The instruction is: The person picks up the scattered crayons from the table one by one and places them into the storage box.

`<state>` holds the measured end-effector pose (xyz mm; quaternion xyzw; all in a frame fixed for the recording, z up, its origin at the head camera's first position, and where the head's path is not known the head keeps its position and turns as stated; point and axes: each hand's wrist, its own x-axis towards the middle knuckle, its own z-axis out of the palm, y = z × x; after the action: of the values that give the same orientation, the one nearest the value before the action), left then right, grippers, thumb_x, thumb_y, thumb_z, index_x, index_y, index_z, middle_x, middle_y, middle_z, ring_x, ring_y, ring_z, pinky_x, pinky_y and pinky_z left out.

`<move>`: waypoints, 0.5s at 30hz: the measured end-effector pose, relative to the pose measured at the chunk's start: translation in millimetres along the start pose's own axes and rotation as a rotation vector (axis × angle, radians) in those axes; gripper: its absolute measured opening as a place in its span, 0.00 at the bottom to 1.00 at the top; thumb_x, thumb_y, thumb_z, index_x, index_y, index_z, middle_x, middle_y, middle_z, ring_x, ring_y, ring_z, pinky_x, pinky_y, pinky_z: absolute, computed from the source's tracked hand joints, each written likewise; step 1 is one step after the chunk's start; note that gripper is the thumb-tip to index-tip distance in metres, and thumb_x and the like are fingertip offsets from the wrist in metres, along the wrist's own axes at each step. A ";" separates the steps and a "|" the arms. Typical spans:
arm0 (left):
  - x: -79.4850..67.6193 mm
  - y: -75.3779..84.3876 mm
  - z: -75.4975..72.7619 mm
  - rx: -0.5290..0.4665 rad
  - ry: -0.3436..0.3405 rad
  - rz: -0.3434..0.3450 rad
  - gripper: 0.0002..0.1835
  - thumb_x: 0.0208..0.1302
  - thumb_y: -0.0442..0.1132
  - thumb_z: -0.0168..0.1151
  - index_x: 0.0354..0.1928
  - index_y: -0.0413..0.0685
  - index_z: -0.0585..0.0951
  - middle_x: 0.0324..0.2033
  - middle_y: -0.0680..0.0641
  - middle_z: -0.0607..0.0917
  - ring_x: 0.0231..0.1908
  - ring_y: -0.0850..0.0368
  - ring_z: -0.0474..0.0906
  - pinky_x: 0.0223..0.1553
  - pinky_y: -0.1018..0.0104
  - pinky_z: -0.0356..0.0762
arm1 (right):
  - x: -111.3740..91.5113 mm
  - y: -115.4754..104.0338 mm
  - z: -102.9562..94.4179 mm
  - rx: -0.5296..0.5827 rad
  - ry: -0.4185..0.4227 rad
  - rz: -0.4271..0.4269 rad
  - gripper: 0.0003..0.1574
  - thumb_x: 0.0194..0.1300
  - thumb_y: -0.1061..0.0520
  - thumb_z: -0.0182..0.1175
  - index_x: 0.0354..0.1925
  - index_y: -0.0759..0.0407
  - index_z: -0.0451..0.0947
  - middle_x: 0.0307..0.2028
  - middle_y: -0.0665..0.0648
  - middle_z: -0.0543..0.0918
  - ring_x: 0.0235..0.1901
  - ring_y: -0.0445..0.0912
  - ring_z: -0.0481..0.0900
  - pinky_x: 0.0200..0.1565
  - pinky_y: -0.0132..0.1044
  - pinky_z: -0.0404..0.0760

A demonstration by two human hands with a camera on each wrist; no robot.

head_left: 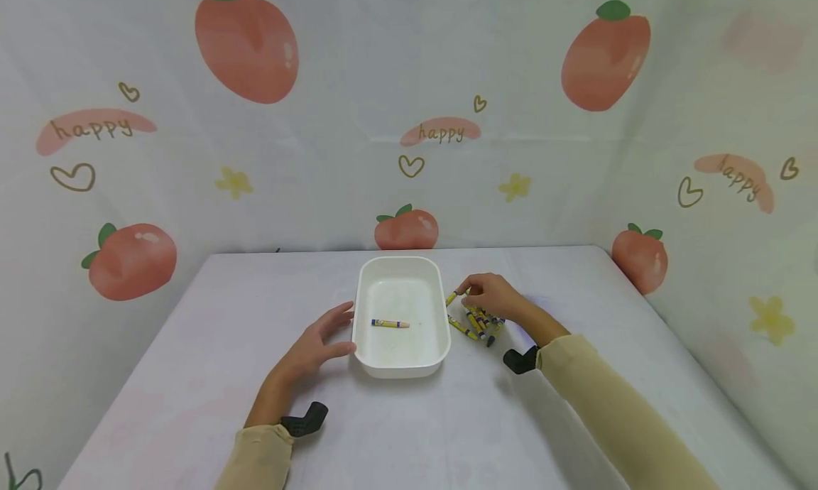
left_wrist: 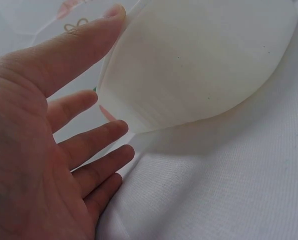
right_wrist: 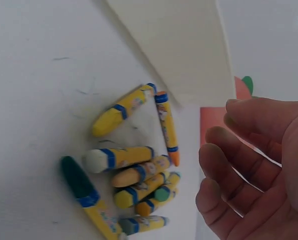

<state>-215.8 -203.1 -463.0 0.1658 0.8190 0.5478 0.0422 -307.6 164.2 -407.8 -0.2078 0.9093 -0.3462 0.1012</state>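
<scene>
The left hand [head_left: 313, 342]: fingers extended, released, thumb at the side of the white tray [head_left: 401, 349] (presumably a light brace against sliding). One crayon [head_left: 388, 324] lies inside the tray, rightward of those fingertips. The right hand [head_left: 497, 296]: fingers loosely bent, grasping nothing visible, close by the loose crayons [right_wrist: 139, 171]. These lie beside the tray, within the fingers' reach, likely to shorten each transfer.
</scene>
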 end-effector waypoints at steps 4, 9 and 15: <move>0.5 -1.0 -0.3 -0.003 -0.001 0.003 0.42 0.58 0.41 0.70 0.73 0.48 0.61 0.66 0.36 0.69 0.67 0.37 0.60 0.64 0.36 0.55 | -2.9 5.1 10.1 0.011 -0.008 -0.011 0.10 0.62 0.63 0.64 0.43 0.63 0.80 0.28 0.52 0.78 0.29 0.45 0.73 0.31 0.36 0.75; 0.8 -1.5 -0.4 -0.010 -0.001 0.001 0.42 0.58 0.40 0.70 0.73 0.47 0.61 0.65 0.36 0.70 0.67 0.37 0.61 0.65 0.36 0.54 | -7.1 9.9 22.6 0.017 -0.009 -0.025 0.10 0.59 0.64 0.66 0.41 0.59 0.81 0.28 0.51 0.77 0.30 0.45 0.73 0.32 0.37 0.75; 0.1 -0.6 -0.4 -0.019 -0.003 -0.013 0.42 0.58 0.39 0.70 0.73 0.48 0.61 0.66 0.37 0.69 0.68 0.38 0.60 0.65 0.36 0.53 | -11.3 11.5 32.9 -0.014 0.004 -0.069 0.11 0.57 0.64 0.68 0.40 0.58 0.80 0.28 0.48 0.80 0.30 0.42 0.75 0.33 0.36 0.77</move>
<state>-216.1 -203.6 -463.4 0.1609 0.8147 0.5550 0.0488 -290.3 157.6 -439.4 -0.2391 0.9041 -0.3435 0.0862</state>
